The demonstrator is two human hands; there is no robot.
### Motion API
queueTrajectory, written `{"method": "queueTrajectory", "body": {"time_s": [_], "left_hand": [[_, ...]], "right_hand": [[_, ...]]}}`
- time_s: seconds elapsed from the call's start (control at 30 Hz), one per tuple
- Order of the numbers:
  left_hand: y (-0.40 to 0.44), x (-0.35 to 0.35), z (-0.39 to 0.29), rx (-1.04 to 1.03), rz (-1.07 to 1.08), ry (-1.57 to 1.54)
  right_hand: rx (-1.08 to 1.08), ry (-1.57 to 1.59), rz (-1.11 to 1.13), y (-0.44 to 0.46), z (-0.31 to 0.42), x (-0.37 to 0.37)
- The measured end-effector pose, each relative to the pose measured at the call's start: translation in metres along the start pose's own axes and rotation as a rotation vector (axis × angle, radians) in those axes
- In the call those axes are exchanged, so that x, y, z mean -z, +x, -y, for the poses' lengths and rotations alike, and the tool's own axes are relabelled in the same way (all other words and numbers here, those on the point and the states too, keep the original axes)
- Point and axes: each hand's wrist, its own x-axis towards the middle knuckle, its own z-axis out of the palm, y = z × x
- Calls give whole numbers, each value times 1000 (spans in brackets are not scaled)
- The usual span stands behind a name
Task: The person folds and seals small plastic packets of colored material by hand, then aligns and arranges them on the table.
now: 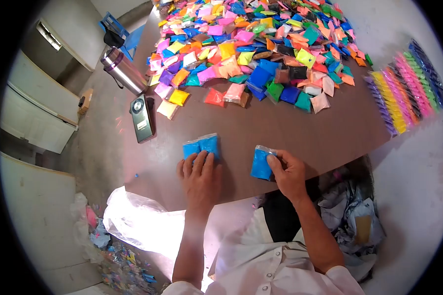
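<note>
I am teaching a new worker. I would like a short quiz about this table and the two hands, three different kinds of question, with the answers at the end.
1. What colour are the packets under the left hand? A) red B) blue C) yellow
2. True or false: the metal flask is to the left of the colourful pile.
3. Fill in: the right hand holds a blue packet between its fingers and its ____.

Key: 1 B; 2 true; 3 thumb
</note>
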Motion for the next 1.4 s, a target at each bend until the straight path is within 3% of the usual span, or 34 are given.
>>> {"method": "queueTrajectory", "body": {"time_s": [0.27, 0.37, 0.43, 0.47, 0.57, 0.7, 0.8, 0.87, 0.93, 1.3, 1.4], "left_hand": [[7, 5, -8, 15, -76, -91], [12, 8, -28, 16, -84, -323], [17, 4, -50, 390, 184, -887], [17, -12, -56, 445, 210, -1113], [39, -23, -68, 516, 356, -1369], [62, -43, -72, 368, 354, -1224], [77, -56, -80, 358, 552, -1283], [86, -62, -88, 543, 628, -1561], [94, -65, -90, 575, 658, -1595], [102, -68, -91, 536, 849, -1737], [97, -69, -89, 376, 862, -1564]], "right_hand": [[-6, -55, 8, 9, -7, -4], [23, -74, 16, 9, -7, -5], [33, -88, 8, 10, -8, -3], [87, -41, 1, 12, -15, -3], [137, 31, -14, 23, -9, 10], [45, 75, -38, 34, -5, 28], [11, 95, -98, 42, -13, 42], [14, 89, -116, 46, -16, 46], [59, 343, -173, 48, -17, 39], [127, 174, -280, 51, -33, 40], [138, 70, -323, 50, -32, 38]]}}
